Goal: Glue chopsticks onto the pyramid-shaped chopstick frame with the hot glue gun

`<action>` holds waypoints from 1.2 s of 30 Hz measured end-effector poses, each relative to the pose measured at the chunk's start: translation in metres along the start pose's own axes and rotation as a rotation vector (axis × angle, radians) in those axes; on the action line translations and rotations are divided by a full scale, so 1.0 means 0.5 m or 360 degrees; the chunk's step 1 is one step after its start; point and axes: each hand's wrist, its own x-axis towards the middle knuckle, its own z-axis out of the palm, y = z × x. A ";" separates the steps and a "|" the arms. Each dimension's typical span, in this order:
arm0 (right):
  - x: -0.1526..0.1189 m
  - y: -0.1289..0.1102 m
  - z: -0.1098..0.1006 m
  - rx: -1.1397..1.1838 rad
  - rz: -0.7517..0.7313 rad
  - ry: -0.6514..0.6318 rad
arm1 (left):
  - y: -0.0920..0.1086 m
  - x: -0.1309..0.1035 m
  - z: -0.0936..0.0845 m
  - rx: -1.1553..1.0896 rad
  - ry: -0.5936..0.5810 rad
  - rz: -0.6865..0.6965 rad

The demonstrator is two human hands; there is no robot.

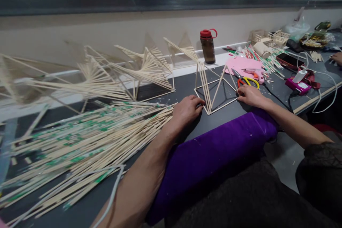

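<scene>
A small frame of thin wooden sticks (205,87) stands on the dark table, with a roughly square base and slanting sticks rising from it. At its front left base edge is my left hand (188,109), the fingers curled in and the fingertips against the stick. My right hand (251,96) pinches the right base corner between thumb and fingers. Just behind the right hand lie scissors (251,82) with red and yellow handles. A pink glue gun (258,74) rests beside them on a pink sheet (242,63).
A large pile of sticks (125,139), some in green-marked wrappers, covers the left table. Fan-shaped stick models (149,73) stand along the wall near a red-capped bottle (207,48). At right are a phone (290,61), purple power block (298,86), cables and another person's hand (337,58). A purple cushion (213,156) covers my lap.
</scene>
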 end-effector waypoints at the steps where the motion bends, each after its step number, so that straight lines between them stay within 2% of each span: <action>1: 0.003 -0.002 0.001 -0.0025 -0.0006 0.0001 | 0.001 0.000 -0.001 0.0030 -0.0005 -0.0011; 8: 0.002 -0.011 0.013 0.0124 -0.0060 0.0038 | -0.009 0.002 0.002 0.0104 0.0038 -0.0065; 18: -0.017 -0.035 0.011 0.0190 -0.0038 0.0031 | -0.093 0.018 0.021 0.0047 0.0216 -0.0158; 23: -0.032 -0.056 0.005 0.0219 -0.0062 -0.0011 | -0.087 0.015 0.017 0.0036 0.0279 -0.0152; 28: -0.036 -0.057 0.006 0.0266 -0.0087 -0.0007 | -0.080 0.021 0.023 -0.0337 0.0432 -0.0185; 36: -0.043 -0.054 0.017 0.0466 -0.0258 -0.0015 | -0.068 0.019 0.024 -0.0862 0.0537 -0.0350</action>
